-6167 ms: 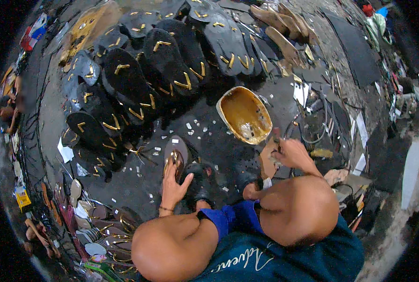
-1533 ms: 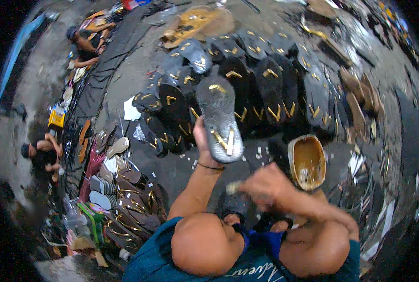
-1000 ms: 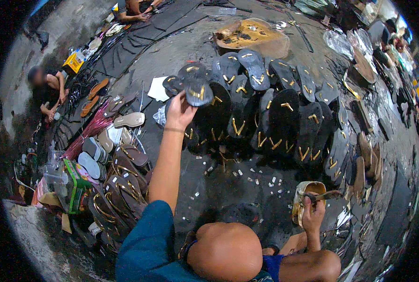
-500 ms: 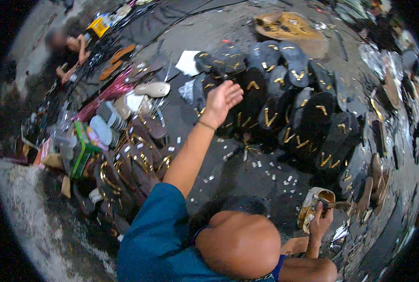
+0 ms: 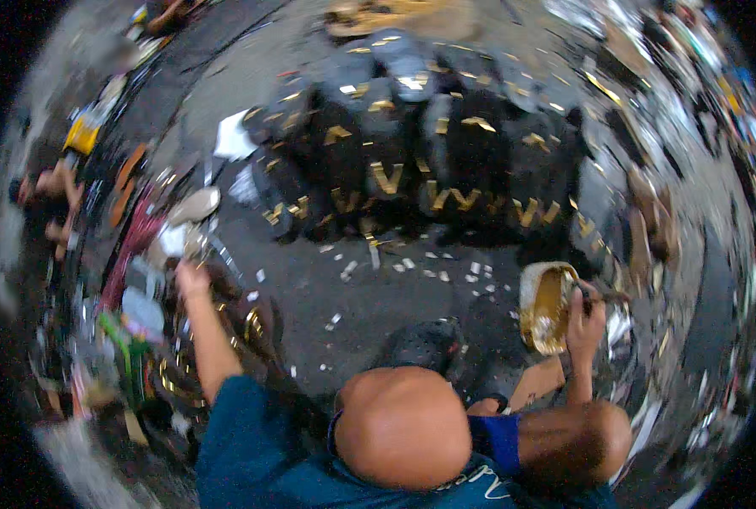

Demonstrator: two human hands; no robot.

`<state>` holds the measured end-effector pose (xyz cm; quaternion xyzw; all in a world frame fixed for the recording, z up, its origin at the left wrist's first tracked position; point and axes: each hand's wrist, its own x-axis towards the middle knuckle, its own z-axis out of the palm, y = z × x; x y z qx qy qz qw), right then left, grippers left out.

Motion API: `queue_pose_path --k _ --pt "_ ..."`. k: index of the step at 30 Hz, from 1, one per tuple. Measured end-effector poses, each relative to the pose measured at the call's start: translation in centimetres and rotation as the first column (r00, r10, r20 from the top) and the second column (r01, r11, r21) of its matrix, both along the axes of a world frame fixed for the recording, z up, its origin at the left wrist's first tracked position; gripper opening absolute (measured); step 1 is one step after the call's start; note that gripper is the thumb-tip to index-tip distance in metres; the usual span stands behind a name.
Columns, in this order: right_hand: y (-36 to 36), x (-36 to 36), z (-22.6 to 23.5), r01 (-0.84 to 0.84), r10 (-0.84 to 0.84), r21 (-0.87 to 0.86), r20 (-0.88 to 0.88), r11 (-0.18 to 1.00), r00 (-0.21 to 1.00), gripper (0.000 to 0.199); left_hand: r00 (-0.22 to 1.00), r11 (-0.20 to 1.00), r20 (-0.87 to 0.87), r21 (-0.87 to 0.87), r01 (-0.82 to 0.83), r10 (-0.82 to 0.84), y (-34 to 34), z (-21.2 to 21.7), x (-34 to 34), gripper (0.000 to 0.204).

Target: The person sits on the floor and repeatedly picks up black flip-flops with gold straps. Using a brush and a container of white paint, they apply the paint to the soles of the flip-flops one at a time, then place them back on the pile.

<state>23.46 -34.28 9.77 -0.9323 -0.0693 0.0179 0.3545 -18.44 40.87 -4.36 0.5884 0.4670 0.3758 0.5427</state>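
Observation:
The picture is motion-blurred. My left hand (image 5: pixel 190 275) reaches out to the left over a heap of dark sandals with gold straps (image 5: pixel 174 365); the blur hides whether it grips anything. A pale sole (image 5: pixel 193 204) lies just beyond it. My right hand (image 5: pixel 585 319) is closed on a thin brush (image 5: pixel 603 297) at the rim of a yellow-lined glue tub (image 5: pixel 546 307) on the ground to my right. My bare knees fill the lower middle.
Rows of black sandals with gold V-straps (image 5: pixel 412 170) lie ahead on the dark ground. A white sheet (image 5: pixel 234 136) sits at their left end. Another person (image 5: pixel 49 199) sits at far left. A black sandal (image 5: pixel 429 343) lies by my knee.
My left arm has swung from the black sandal rows ahead down to the heap on my left. My right hand stayed at the glue tub. The view turned right.

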Motion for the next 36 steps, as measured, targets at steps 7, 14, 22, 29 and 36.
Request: queue_pose_path --k 7,14,22,29,36 --pt "-4.5 -0.1 -2.9 0.070 0.043 -0.337 0.315 0.939 0.948 0.025 0.945 0.927 -0.314 0.319 0.195 -0.090 -27.5 14.6 15.3 0.040" --pt "-5.7 -2.6 1.1 -0.213 0.027 -0.557 -0.323 0.802 0.946 0.028 0.284 0.378 -0.525 -0.078 0.923 -0.802 -43.4 6.5 19.1 0.051" --pt "-6.8 -2.6 3.6 0.228 0.113 0.454 -0.609 0.861 0.785 0.031 0.215 0.089 -0.753 0.204 0.975 -0.622 -45.3 1.9 29.1 0.075" --pt "0.2 0.6 4.3 0.406 0.254 0.738 -0.602 0.539 0.757 0.026 0.210 0.168 -0.609 0.126 0.978 -0.765 -44.0 4.2 33.3 0.083" --pt "-0.4 -0.8 -1.0 0.268 0.031 0.615 -0.431 0.742 0.902 0.033 0.586 0.392 0.215 -0.561 0.729 -0.782 -41.6 9.2 26.3 0.075"
